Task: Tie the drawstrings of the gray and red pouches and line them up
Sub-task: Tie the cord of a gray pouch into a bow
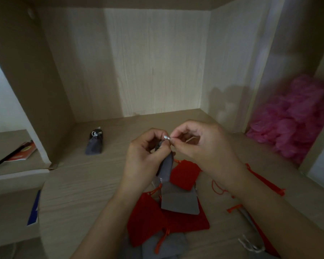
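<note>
Pouches, red and gray, heaped at six o'clock on the desk, then centre, left hand gripping a limp, surely featherlight gray pouch by its neck, right hand pinching its thin silver drawstring, one tied pouch at ten o'clock.

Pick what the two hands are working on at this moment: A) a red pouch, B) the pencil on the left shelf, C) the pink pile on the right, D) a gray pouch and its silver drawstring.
D: the left hand grips the gray pouch near its mouth, and the right hand pinches its silver drawstring.
</note>
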The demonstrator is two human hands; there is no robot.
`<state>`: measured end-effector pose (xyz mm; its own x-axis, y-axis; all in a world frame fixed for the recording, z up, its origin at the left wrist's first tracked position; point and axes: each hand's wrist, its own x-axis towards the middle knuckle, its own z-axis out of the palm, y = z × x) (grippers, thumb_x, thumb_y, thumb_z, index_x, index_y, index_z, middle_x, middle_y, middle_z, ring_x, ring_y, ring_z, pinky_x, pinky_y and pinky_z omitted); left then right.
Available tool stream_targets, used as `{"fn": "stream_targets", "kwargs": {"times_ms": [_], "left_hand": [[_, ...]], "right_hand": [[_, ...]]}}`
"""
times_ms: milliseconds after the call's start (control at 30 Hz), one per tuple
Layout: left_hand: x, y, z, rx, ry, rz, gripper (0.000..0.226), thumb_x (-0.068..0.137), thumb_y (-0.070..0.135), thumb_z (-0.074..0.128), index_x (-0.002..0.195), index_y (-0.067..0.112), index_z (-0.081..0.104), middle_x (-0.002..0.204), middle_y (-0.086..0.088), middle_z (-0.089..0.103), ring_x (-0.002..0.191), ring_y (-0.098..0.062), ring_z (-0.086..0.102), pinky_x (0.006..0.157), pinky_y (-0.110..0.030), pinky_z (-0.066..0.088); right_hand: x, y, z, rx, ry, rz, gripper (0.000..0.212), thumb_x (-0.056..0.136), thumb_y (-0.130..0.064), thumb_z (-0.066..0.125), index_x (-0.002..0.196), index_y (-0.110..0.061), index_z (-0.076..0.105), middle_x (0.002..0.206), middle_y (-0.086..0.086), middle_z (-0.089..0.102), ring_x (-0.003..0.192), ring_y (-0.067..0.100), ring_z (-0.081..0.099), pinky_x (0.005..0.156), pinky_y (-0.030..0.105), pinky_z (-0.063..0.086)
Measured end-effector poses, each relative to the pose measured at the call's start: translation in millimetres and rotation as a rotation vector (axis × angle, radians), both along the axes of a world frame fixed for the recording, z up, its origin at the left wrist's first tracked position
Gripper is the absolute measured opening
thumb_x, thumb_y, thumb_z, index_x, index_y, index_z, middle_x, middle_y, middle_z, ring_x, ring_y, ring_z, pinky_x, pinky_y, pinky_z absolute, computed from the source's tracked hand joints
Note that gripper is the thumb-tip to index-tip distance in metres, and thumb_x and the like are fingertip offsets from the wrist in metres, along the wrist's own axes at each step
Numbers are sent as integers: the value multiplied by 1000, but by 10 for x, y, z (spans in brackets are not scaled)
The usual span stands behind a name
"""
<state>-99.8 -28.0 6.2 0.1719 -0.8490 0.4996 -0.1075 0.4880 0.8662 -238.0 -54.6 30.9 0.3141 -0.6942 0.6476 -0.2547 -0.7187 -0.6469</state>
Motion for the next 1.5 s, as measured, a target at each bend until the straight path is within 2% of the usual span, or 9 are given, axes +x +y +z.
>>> {"fn": "stream_targets", "kwargs": {"times_ms": [133,300,500,633,867,967,1067,1333,1500], "left_hand": [[-16,9,4,41,116,-23,5,84,-7,57,84,-9,62,66,-5,66,61,-10,63,58,-19,53],[-29,-25,-26,110,203,9,6,83,0,62,83,-1,68,77,-17,70,70,-24,66,66,-29,56],[-47,-48,-54,124,183,45,11,84,4,62,83,5,73,81,-14,73,81,-29,70,76,-35,56],[-38,-32,-58,79,112,36,13,85,7,62,88,3,74,83,-7,74,81,-18,71,72,-25,55],[-61,14,-43,-103,-99,93,27,84,-1,63,84,24,72,73,18,71,71,7,63,64,-9,46],[-52,-12,-57,-126,-158,147,24,84,1,65,87,23,73,77,18,72,74,6,65,67,-10,47],[-53,-20,-76,-114,-187,197,34,84,2,65,81,35,70,72,25,69,73,6,65,67,-14,51],[-136,-22,-92,-40,-135,176,35,84,-1,63,77,32,70,67,29,66,70,11,63,64,-8,47],[-130,-19,-112,-7,-193,155,42,84,0,63,61,34,70,59,31,62,66,7,58,61,-14,48]], "right_hand": [[45,0,-53,-383,147,-173,6,75,-6,69,75,-11,65,74,-11,51,66,6,53,59,10,42],[35,-35,-112,-571,293,-304,17,84,-15,54,72,-8,65,71,3,58,52,17,56,45,27,47],[33,-42,-158,-542,403,-315,9,78,-9,60,73,-5,66,67,7,58,48,23,57,42,33,49],[43,-48,-121,-507,294,-321,16,79,-13,60,66,-6,65,60,5,59,49,19,56,45,31,46],[-41,-49,-12,-43,2,-179,7,74,-8,74,72,-15,74,59,-16,63,62,2,64,53,9,45],[-8,-50,-46,-246,91,-239,6,72,-9,71,68,-13,71,60,-6,66,59,10,63,53,14,47],[37,-99,-158,-512,274,-363,12,73,-9,65,61,-7,64,56,4,60,47,19,56,43,31,46],[69,-165,-250,-485,459,-402,30,49,6,85,58,-5,58,52,8,54,38,26,52,34,26,44],[99,-227,-219,-548,415,-359,18,58,-1,68,48,-2,53,42,9,48,30,24,46,29,20,38]]}}
